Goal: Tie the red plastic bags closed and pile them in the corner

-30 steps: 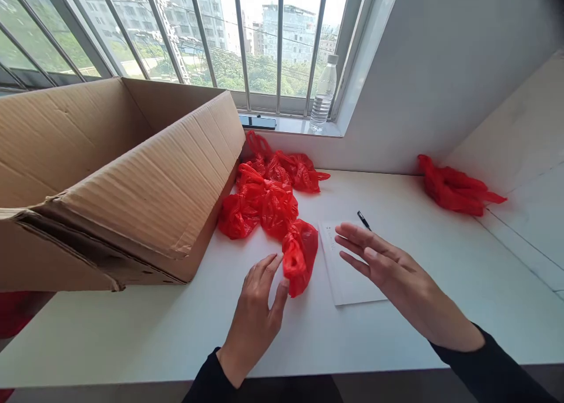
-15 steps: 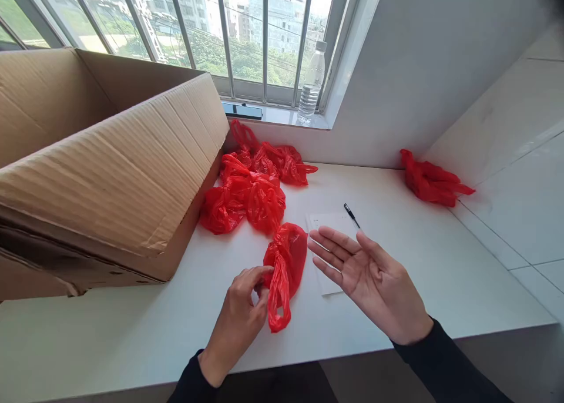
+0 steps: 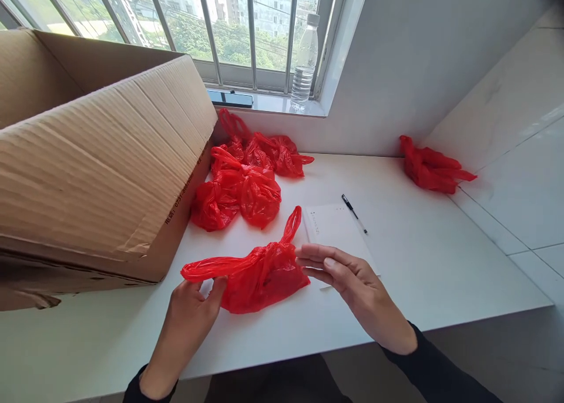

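A knotted red plastic bag [image 3: 268,278] rests on the white table in front of me, with one handle loop stretched left and the other sticking up at the back. My left hand [image 3: 194,306] pinches the bag near its left loop; the fingertips are partly hidden behind the plastic. At the bag's right end is my right hand [image 3: 348,288], fingers stretched out and nothing in it. Whether those fingertips touch the bag I cannot tell. Under and behind the right hand lies a sheet of paper [image 3: 328,222] with small marks. A black-capped pen [image 3: 353,213] lies partly on it.
Several tied red bags [image 3: 247,180] cluster beside a large open cardboard box [image 3: 110,168] on the left. Another red bag [image 3: 434,165] lies in the far right corner. A water bottle [image 3: 305,65] and a dark flat device [image 3: 230,99] are on the windowsill.
The bag in front has turned from upright to lying sideways, its loops now spread apart. My left hand has moved left with one loop. My right hand has tilted, palm turned more inward.
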Demonstrator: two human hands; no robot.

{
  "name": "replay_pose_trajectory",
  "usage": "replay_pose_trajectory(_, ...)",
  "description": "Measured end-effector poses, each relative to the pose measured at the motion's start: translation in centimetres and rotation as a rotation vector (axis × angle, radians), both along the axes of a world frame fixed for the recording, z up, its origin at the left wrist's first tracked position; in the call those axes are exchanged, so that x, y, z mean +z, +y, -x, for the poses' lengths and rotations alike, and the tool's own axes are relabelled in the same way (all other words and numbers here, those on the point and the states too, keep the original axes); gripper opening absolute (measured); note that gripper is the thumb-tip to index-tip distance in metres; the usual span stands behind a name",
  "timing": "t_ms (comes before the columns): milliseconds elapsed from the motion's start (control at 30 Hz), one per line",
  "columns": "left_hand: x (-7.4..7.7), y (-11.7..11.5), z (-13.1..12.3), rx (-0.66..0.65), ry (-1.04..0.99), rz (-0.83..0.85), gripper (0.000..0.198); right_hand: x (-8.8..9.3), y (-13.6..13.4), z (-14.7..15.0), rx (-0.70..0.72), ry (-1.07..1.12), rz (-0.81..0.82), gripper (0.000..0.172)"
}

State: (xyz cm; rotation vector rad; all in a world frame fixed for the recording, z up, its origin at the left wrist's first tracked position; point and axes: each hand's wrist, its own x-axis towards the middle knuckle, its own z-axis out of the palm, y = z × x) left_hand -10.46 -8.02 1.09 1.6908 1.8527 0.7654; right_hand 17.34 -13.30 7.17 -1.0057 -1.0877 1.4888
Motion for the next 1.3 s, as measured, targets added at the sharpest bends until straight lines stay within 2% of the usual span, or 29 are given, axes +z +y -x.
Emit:
replay_pose_trajectory(200, 0.1, -0.4, -1.5, -0.154, -0.026, -0.184, 0.021, -0.6, -0.1, 0.4, -0.037, -0.338, -0.083, 0.032)
replay_pose_trajectory(300, 0.5, -0.4, -2.8, -0.223, -0.021, -0.224, 0.020, -2.0, 1.1, 1.0, -0.088, -0.520, -0.197, 0.032)
replay_pose_trajectory(400, 0.2, -0.2, -3.8, -0.234, -0.075, -0.203, 0.019, -3.9, 2.9, 1.9, -0.161, -0.759, -0.343, 0.033)
replay_pose_trajectory(500, -0.3, -0.4, -4.4, -0.234, -0.136, -0.234, 0.018, -5.4, 4.3, 2.6, -0.149, -0.887, -0.376, 0.039)
replay_pose_trajectory(667, -0.1, -1.2, -4.0, -0.249, -0.171, -0.328, 0.019, -5.3, 4.2, 2.2, -0.134, -0.852, -0.365, 0.018)
replay_pose_trajectory(767, 0.2, -1.4, -3.2, -0.147, -0.230, -0.333, 0.015, -4.8, 3.2, 1.0, -0.207, -0.828, -0.356, 0.015)
replay_pose_trajectory(867, 0.4, -1.2, -2.3, -0.074, -0.300, -0.250, 0.016, -4.4, 2.2, -0.1, -0.264, -0.816, -0.324, 0.013)
replay_pose_trajectory(1000, 1.4, -0.7, -2.2, -0.094, -0.404, -0.072, 0.024, -4.0, 1.3, -0.3, -0.237, -0.779, -0.353, 0.013)
replay_pose_trajectory(1067, 2.1, -0.6, -2.7, -0.146, -0.318, -0.121, 0.027, -3.7, 1.1, 0.1, -0.214, -0.776, -0.361, 0.010)
replay_pose_trajectory(1167, 2.7, -0.7, -4.1, -0.343, -0.106, -0.227, 0.034, -3.5, 1.3, 0.7, -0.153, -0.791, -0.332, 0.014)
replay_pose_trajectory(1233, 2.7, -0.8, -4.8, -0.448, -0.035, -0.258, 0.028, -3.6, 1.4, 1.0, -0.126, -0.811, -0.326, 0.014)
replay_pose_trajectory(1300, 2.5, -0.8, -5.1, -0.461, -0.004, -0.297, 0.017, -3.7, 1.3, 0.9, -0.134, -0.818, -0.340, 0.014)
